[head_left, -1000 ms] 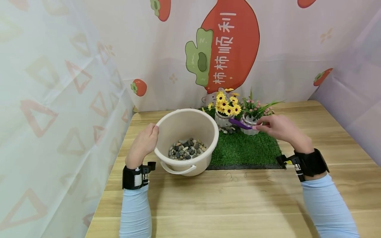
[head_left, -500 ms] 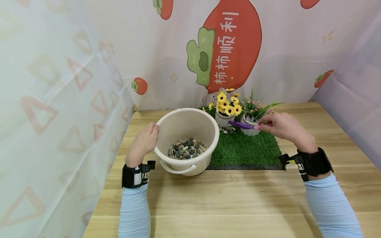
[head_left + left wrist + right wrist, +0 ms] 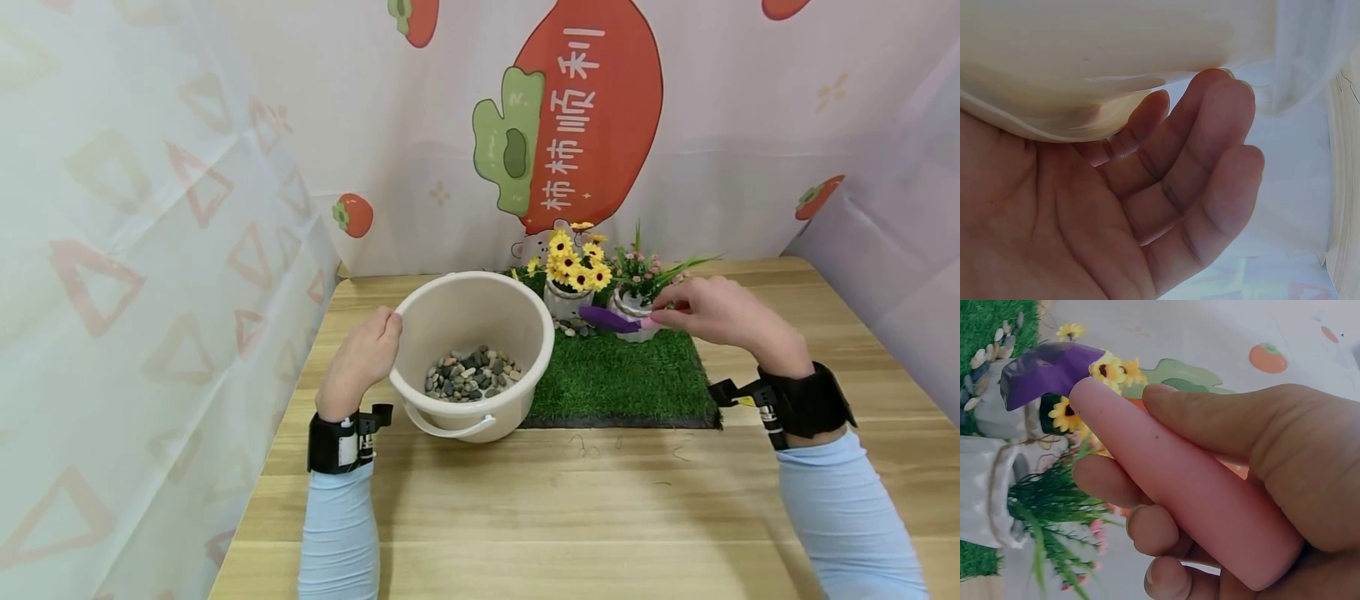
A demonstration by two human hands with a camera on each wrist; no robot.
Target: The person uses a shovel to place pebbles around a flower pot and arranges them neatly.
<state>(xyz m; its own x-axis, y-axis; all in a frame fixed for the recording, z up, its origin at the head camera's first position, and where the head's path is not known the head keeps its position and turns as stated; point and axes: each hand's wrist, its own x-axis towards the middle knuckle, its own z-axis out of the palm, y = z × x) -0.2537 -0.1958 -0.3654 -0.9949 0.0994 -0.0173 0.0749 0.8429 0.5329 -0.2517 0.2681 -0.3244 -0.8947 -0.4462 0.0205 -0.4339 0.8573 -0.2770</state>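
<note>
My left hand point(image 3: 360, 362) grips the left rim of a cream bucket point(image 3: 513, 412), thumb inside and fingers curled against its outer wall, as the left wrist view shows. Pebbles point(image 3: 472, 375) lie in the bottom of the bucket. My right hand point(image 3: 712, 312) holds a small garden trowel by its pink handle point(image 3: 1191, 487), thumb on one side and fingers around the other. Its purple blade point(image 3: 607, 320) points left and overlaps the white pot point(image 3: 633, 335) with pink flowers in the head view. No stones show on the part of the blade in sight.
A pot of yellow flowers point(image 3: 570, 300) stands at the back of a green turf mat point(image 3: 622, 383), with a few pebbles point(image 3: 576, 328) at its foot. The bucket's handle point(image 3: 453, 431) hangs at its front. A printed cloth point(image 3: 420, 150) backs the wooden table point(image 3: 570, 517).
My right hand has shifted slightly right and up. The trowel has turned, so more of its blade faces the head camera. My left hand stays on the bucket rim.
</note>
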